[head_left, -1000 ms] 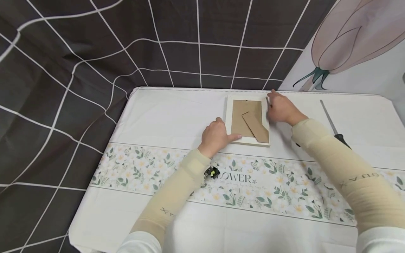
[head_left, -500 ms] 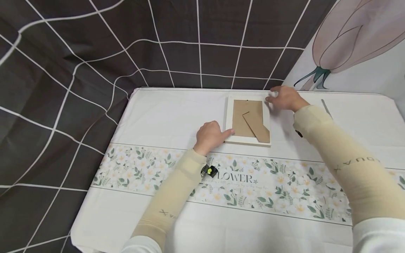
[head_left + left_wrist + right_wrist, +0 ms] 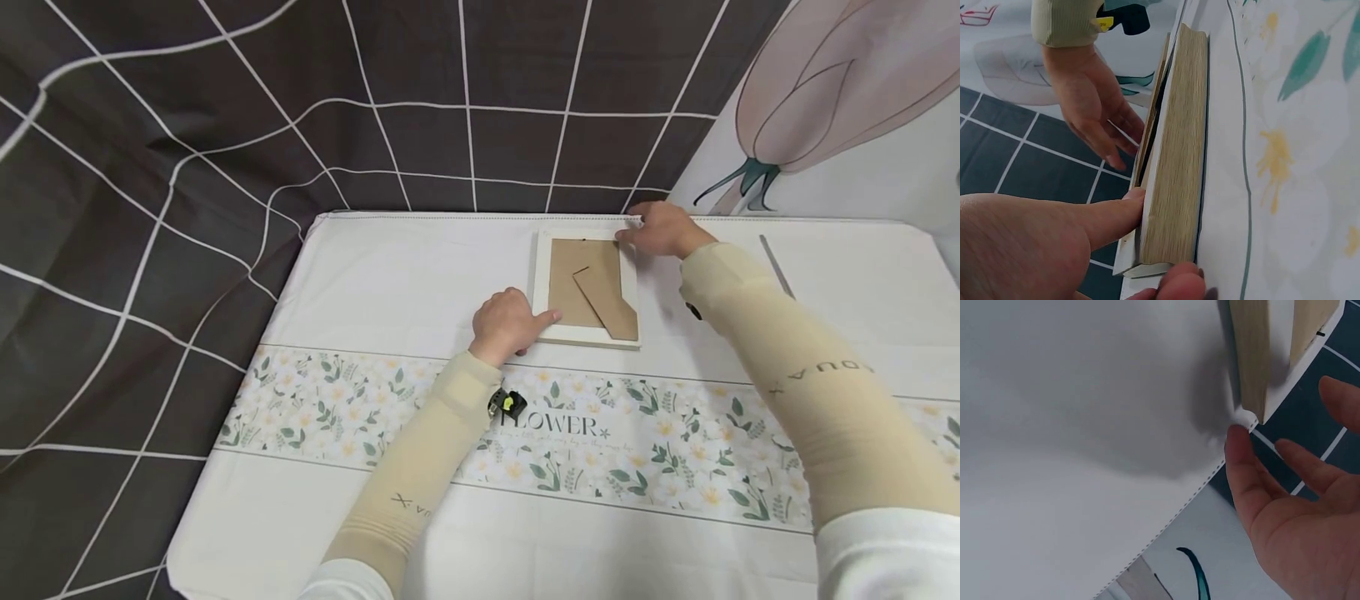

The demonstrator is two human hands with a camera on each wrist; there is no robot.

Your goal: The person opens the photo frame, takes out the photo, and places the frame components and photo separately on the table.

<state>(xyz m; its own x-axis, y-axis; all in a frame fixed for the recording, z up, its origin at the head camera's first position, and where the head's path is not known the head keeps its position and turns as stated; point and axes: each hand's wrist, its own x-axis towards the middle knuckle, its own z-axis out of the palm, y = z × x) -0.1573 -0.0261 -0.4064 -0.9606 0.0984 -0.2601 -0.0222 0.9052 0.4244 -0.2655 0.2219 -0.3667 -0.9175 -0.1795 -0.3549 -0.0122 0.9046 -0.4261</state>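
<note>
A white picture frame (image 3: 587,336) lies back side up near the table's far edge. Its brown backing board (image 3: 562,292) carries a slanted easel stand (image 3: 611,308). My left hand (image 3: 506,323) pinches the near left corner, thumb on the white border and fingertips at the outer edge. In the left wrist view the frame's bare wooden side (image 3: 1175,156) shows along its length. At the far right corner is my right hand (image 3: 662,229), fingers loosely extended. The right wrist view has those fingers (image 3: 1241,450) close to the frame's corner (image 3: 1250,394); contact is hard to tell.
A thin metal shaft (image 3: 777,265) lies right of the frame, partly hidden by my right arm. A white cloth with a flower-printed band (image 3: 675,450) covers the table. A dark gridded curtain (image 3: 420,142) hangs just behind the table's far edge.
My right hand has moved from the frame's right side to its far right corner. My left thumb has drawn back toward the near left corner. The shaft's black handle is now behind my arm.
</note>
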